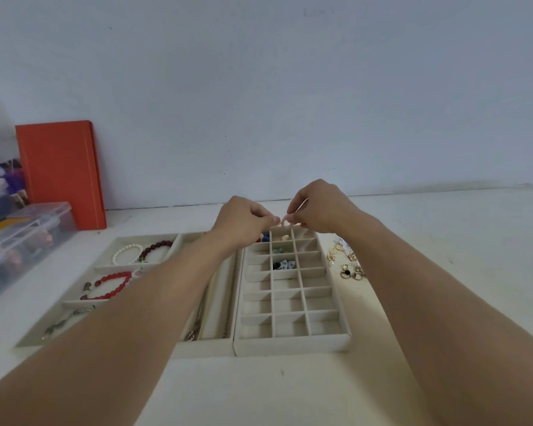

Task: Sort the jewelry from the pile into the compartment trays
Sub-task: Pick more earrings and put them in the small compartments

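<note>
- Head view: we see both hands raised over the far end of the grid tray (293, 344), which sits mid-bench.
- The left hand (243, 221) pinches one end of a small pale pink piece (284, 220) with curled fingers; the right hand (319, 210) pinches its other end.
- The pink piece hangs between the fingertips, just above the tray's far compartments.
- A few far cells hold small items, blue, green and dark; we cannot tell what they are.
- The earring pile (346, 262) lies on the bench just beside the tray's right edge.
- To the left, the long-slot tray (210, 344) touches the grid tray, and the bracelet tray (105, 267) holds a pearl bracelet (126, 253), a dark red one (156, 248) and a bright red one (111, 285).
- At the bench's far left corner stand an orange box (59, 170) and clear plastic organizers (22, 235).
</note>
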A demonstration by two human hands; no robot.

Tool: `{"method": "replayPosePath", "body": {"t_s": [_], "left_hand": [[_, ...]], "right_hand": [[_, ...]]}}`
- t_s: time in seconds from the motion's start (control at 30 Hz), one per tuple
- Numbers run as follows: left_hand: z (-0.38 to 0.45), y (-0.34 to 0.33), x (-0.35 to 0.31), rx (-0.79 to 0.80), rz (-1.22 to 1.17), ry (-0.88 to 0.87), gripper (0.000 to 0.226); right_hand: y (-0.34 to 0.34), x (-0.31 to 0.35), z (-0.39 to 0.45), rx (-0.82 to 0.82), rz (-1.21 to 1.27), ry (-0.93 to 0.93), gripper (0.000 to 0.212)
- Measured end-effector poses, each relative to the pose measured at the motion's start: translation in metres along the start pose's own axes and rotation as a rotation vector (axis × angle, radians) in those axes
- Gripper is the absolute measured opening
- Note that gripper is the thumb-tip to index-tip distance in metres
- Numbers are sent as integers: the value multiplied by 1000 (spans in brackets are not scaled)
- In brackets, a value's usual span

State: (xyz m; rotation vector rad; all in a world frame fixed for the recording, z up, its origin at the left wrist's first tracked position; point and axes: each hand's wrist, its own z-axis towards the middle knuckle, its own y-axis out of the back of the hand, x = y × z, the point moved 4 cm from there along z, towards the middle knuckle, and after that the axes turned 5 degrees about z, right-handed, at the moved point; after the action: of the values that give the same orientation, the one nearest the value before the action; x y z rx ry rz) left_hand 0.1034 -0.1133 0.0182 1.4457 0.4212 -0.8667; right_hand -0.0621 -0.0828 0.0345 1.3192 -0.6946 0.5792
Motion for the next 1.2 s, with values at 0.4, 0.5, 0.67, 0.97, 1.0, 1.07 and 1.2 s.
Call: {"method": "replayPosePath", "body": {"t_s": [0.4,0.5,0.67,0.97,1.0,1.07,1.2], "left_hand": [[17,-16,10,125,211,72,18],[15,-16,9,100,249,55,14],[14,-19,9,104,326,22,14],[17,-22,10,69,428,-70,13],[18,-22,10,86,441,-82,13],[19,-19,9,157,460,-101,15],[21,-18,6,267,529,-136,21]], "right_hand": [[-18,-17,6,22,-3,-36,4],[-22,-20,9,31,-5,-27,3],[-26,-21,13,33,-71,4,6],[-28,-25,16,19,-124,14,7],[-27,-25,16,18,-130,15,7],[-27,-25,17,17,-142,18,8],[-27,-25,17,23,-162,12,8]]}}
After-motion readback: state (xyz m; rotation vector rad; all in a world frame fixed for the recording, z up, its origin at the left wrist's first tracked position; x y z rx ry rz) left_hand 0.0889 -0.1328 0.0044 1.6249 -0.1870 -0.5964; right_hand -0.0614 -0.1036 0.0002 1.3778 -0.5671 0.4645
